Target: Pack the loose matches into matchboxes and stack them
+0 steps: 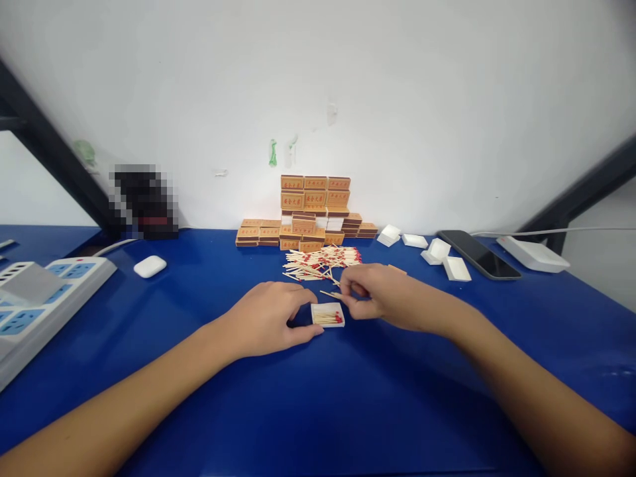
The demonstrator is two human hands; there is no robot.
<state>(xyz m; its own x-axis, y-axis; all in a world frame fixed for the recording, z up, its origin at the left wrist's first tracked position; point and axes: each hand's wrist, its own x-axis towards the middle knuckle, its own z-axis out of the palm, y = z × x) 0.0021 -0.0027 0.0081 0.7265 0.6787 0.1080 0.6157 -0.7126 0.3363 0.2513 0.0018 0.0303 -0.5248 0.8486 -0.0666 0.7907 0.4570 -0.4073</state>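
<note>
White card forms a small rectangular tray (328, 307) on the glossy blue surface (318, 411), with red-tipped wooden matches (326, 318) lying side by side inside, heads toward the right. The left hand (271, 315) grasps this tray at its left end, thumb at the near edge and fingers toward the far one. The right hand (377, 295), just beside the tray's right end, pinches pale wooden matchsticks (330, 293) between thumb and fingertips; they look like more than one, though the fingers hide too much to count. Beyond both hands, a loose heap of red-tipped matches (322, 258) lies before stacked orange-brown cardboard matchboxes (315, 199) near the white wall (422, 99). Loose white trays (415, 240) lie to the right, near a black smartphone (477, 255).
</note>
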